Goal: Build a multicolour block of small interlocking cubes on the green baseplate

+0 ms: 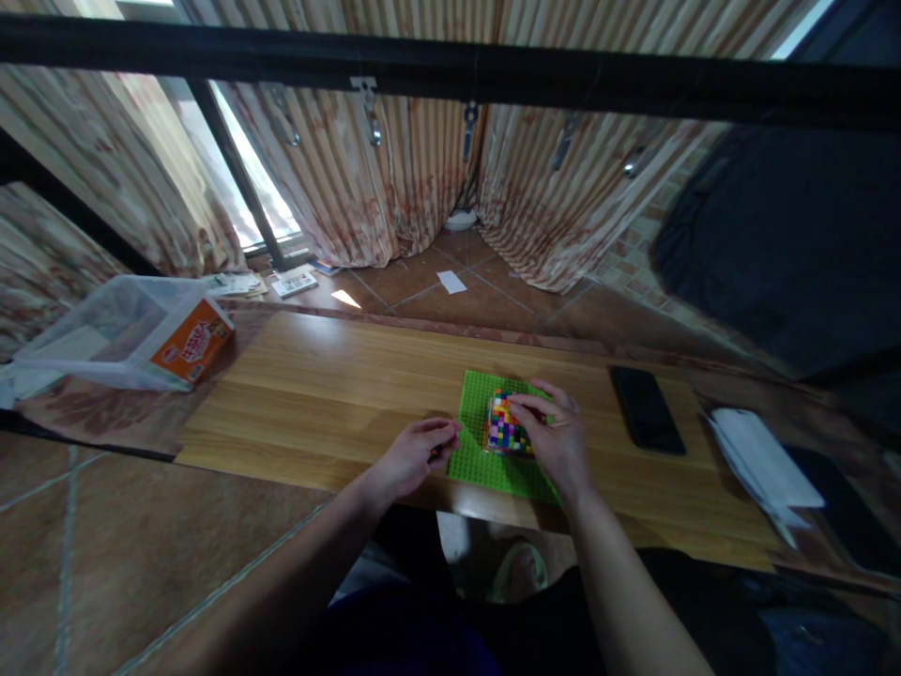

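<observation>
A green studded baseplate (475, 468) lies on the wooden tabletop in front of me. On its middle stands a low block of small multicoloured toy bricks (501, 430). My right hand (556, 427) reaches over the block's right side, thumb and forefinger pinched at its top; whether a brick is between the fingertips is hidden. At the baseplate's left edge is my left hand (419, 454), its fingers curled closed around a few small dark and coloured pieces, probably loose bricks, that only partly show.
A black phone (647, 409) lies on the wooden table (316, 404) to the right. Beyond it are white papers (764, 455) and a dark flat device (845, 507). A clear plastic bin (127, 361) with an orange label stands at the left. A black bar (450, 66) crosses above.
</observation>
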A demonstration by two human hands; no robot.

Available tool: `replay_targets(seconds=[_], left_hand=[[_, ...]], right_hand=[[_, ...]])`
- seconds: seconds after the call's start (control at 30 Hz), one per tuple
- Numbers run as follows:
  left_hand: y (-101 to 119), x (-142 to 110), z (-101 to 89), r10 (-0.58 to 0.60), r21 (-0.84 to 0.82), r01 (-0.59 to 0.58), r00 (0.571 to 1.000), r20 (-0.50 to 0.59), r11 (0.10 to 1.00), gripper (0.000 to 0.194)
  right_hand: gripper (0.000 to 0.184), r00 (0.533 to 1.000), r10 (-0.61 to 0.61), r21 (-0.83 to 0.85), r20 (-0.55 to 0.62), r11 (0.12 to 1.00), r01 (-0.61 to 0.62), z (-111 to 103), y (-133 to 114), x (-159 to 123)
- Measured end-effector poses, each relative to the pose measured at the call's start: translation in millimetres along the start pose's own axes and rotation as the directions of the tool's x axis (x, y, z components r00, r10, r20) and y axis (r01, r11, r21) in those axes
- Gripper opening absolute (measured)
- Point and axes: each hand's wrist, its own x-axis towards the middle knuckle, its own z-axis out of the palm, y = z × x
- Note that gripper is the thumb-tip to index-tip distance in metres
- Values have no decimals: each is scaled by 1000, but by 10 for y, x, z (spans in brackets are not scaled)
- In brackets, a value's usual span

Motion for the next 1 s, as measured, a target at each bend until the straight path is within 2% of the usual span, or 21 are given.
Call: replay_targets(seconds=[0.27,0.4,0.57,0.8,1.0], left_hand=[[-20,20,-1,6,-2,-6,1000,13,1000,29],[-19,13,7,-6,-2,6,1000,4,1000,25],[-19,12,22,-15,14,15,1000,8,1000,22],[-6,-3,27,-19,51,17,999,39,999,21],[-29,-4,10,33,28,-34,999,32,999,27]], right_hand=[[23,989,147,235,32,960,-151,80,78,22],[25,986,163,243,40,955,-168,89,111,31],[28,966,235,270,103,928,-255,90,144,53],[32,931,339,308,136,879,-365,85,52,68],[33,936,325,295,136,889,-351,91,18,56]])
